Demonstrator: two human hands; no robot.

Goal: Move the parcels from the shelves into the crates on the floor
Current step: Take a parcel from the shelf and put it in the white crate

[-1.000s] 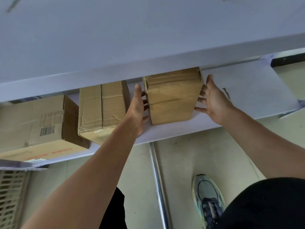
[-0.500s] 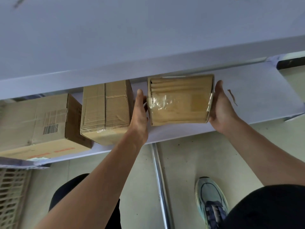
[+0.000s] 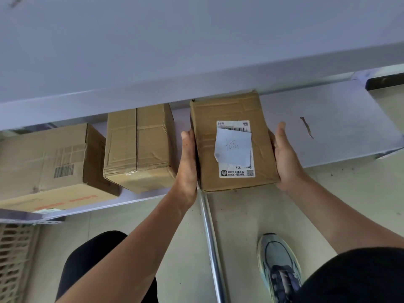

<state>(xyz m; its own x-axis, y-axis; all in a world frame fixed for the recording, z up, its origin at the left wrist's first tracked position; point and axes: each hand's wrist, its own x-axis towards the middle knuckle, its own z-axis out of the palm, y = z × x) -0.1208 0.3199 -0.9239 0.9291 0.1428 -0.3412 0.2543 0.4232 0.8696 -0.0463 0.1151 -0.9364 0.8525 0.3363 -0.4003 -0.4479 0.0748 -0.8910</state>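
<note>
Head view: labelled parcel (image 3: 231, 110) is gripped between my left hand (image 3: 188, 162) and right hand (image 3: 284, 158), its near end past the lower shelf (image 3: 338, 127) edge. Advised: press evenly on both sides and draw it out level. Forearms extended; thumbs along its sides, fingers hidden beneath.

Pale grey shelves (image 3: 196, 51) stand over a beige floor (image 3: 251, 215).

Bare forearms, black clothing, one pale trainer.
The left hand (image 3: 188, 162) and right hand (image 3: 284, 158) are left uncovered; a black garment (image 3: 358, 278) is worn, and a pale blue-green trainer (image 3: 277, 259), near right, is laced in navy.
</note>
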